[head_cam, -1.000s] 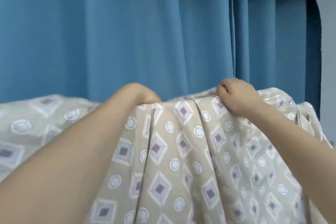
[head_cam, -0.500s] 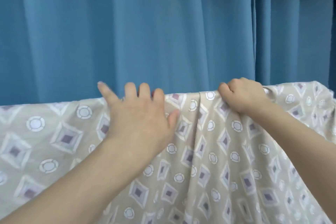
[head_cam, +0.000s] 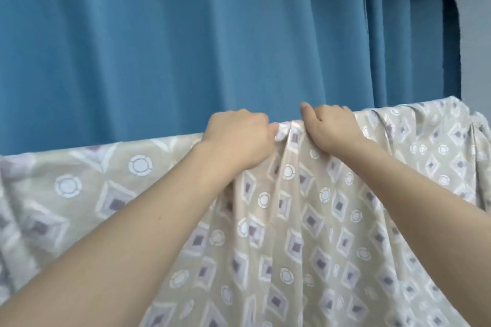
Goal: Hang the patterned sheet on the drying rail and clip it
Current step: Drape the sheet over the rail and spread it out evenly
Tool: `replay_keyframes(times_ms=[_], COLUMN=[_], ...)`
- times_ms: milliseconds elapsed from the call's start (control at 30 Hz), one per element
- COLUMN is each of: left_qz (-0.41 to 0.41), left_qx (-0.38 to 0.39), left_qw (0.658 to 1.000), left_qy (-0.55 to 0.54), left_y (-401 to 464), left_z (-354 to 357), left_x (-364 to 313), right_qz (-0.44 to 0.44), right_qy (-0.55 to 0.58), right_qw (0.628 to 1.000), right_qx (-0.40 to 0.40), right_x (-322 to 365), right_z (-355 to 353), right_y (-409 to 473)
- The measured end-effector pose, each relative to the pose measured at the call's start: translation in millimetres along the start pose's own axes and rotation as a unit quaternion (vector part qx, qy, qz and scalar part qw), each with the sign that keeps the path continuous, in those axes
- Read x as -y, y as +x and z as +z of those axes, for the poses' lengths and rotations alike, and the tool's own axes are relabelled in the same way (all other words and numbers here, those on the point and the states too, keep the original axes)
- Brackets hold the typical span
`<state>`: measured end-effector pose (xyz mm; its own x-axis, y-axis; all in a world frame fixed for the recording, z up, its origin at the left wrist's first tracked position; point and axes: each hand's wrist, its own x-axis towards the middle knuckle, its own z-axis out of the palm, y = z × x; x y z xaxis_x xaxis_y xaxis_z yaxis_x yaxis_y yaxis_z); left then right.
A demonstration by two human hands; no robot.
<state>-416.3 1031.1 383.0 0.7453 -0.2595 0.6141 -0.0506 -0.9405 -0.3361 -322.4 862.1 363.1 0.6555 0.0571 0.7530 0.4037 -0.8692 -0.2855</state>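
Observation:
The patterned sheet [head_cam: 305, 220], beige with purple diamonds and white rings, hangs draped over a drying rail that the cloth hides completely. My left hand [head_cam: 236, 138] grips the sheet's top fold with curled fingers. Close beside it on the right, my right hand [head_cam: 329, 127] also grips the top fold, thumb raised. A small pleat of cloth is bunched between the two hands. No clip is visible.
A blue curtain [head_cam: 186, 48] hangs right behind the sheet and fills the upper view. A grey wall [head_cam: 475, 8] shows at the far right. The sheet's right end [head_cam: 457, 125] bunches where it drops off.
My left hand, spread flat on the sheet half a second ago, has closed on the top fold and shifted right towards my right hand. The right hand keeps its grip.

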Motion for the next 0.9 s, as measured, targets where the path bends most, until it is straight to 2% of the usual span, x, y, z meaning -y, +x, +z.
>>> replay_keyframes(times_ms=[133, 200, 267, 333, 400, 500, 667, 733, 833, 900], left_qz=[-0.058, -0.095, -0.065, 0.017, 0.036, 0.001, -0.067, -0.13, -0.249, -0.304], left_qx=[0.0, -0.005, -0.065, -0.154, -0.215, -0.225, -0.194, -0.213, -0.258, -0.26], left_qw=[0.996, 0.991, 0.993, 0.986, 0.973, 0.968, 0.974, 0.964, 0.931, 0.916], left_qy=[0.065, 0.09, 0.08, 0.066, 0.081, 0.11, 0.101, 0.098, 0.073, 0.035], left_y=[-66, -87, -100, -115, -135, -164, -211, -235, -274, -298], left_z=[-3, -8, -8, -8, -9, -11, -21, -24, -21, -17], left_x=[73, 104, 127, 146, 166, 196, 235, 241, 240, 235], right_qz=[0.112, 0.109, 0.049, -0.054, -0.161, -0.251, -0.324, -0.351, -0.391, -0.407], right_qy=[-0.031, -0.04, 0.011, 0.066, 0.065, 0.047, 0.044, 0.05, 0.064, 0.078], right_qw=[0.992, 0.991, 0.996, 0.995, 0.985, 0.966, 0.942, 0.932, 0.916, 0.909], right_qx=[0.055, 0.072, 0.077, 0.052, 0.01, -0.042, -0.073, -0.075, -0.065, -0.048], right_x=[26, 52, 91, 136, 175, 219, 296, 319, 335, 336], right_z=[-17, -18, -13, -2, 8, 22, 34, 34, 36, 36], right_y=[0, -5, -19, -42, -62, -75, -89, -96, -98, -93])
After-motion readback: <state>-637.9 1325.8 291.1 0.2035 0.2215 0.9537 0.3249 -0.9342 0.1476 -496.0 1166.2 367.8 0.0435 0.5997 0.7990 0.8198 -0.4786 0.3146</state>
